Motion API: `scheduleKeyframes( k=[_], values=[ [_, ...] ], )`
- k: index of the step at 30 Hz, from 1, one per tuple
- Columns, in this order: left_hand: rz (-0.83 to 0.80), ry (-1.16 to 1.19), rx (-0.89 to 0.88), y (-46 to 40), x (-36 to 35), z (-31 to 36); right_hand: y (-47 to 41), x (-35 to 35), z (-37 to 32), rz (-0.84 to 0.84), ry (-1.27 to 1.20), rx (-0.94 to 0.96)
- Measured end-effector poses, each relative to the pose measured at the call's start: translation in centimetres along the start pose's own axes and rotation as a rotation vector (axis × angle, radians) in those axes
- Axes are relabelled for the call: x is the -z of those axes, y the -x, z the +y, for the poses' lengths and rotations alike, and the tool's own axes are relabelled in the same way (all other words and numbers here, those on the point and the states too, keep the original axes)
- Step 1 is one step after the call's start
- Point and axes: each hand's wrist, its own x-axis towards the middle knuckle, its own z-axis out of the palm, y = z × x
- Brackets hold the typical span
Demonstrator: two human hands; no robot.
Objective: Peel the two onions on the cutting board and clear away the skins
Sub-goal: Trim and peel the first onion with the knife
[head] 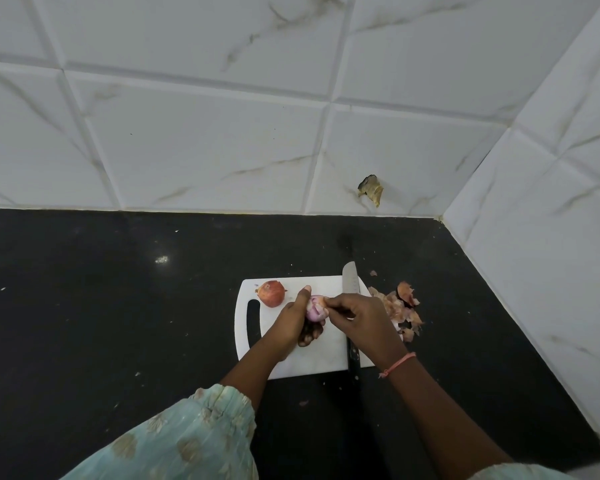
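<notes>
A white cutting board [326,355] lies on the black counter. My left hand [293,322] grips a partly peeled pale purple onion [315,309] above the board. My right hand [361,315] pinches a bit of skin at the onion's top. A second onion [271,292], still in its reddish-brown skin, rests on the board's far left corner. A heap of peeled skins [404,311] lies on the counter just right of the board.
A knife [351,289] lies along the board's right side, blade pointing away, black handle [354,365] towards me, partly under my right wrist. The tiled wall rises behind, with a side wall to the right. A brown scrap [371,189] sticks on the back wall.
</notes>
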Motion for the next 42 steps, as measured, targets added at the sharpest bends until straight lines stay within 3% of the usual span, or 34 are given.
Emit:
scheduleKeyframes(
  k=[19, 25, 42],
  values=[
    [0.009, -0.019, 0.067, -1.3, 0.5, -1.0, -0.2, -0.5, 0.0, 0.014, 0.066, -0.06],
    [0.021, -0.01, 0.056, -1.6, 0.6, -1.3, 0.0, 0.1, -0.1, -0.021, -0.081, -0.072],
    [0.002, -0.04, 0.037, -1.6, 0.5, -1.2, -0.1, -0.2, 0.1, -0.01, 0.002, -0.059]
  ],
)
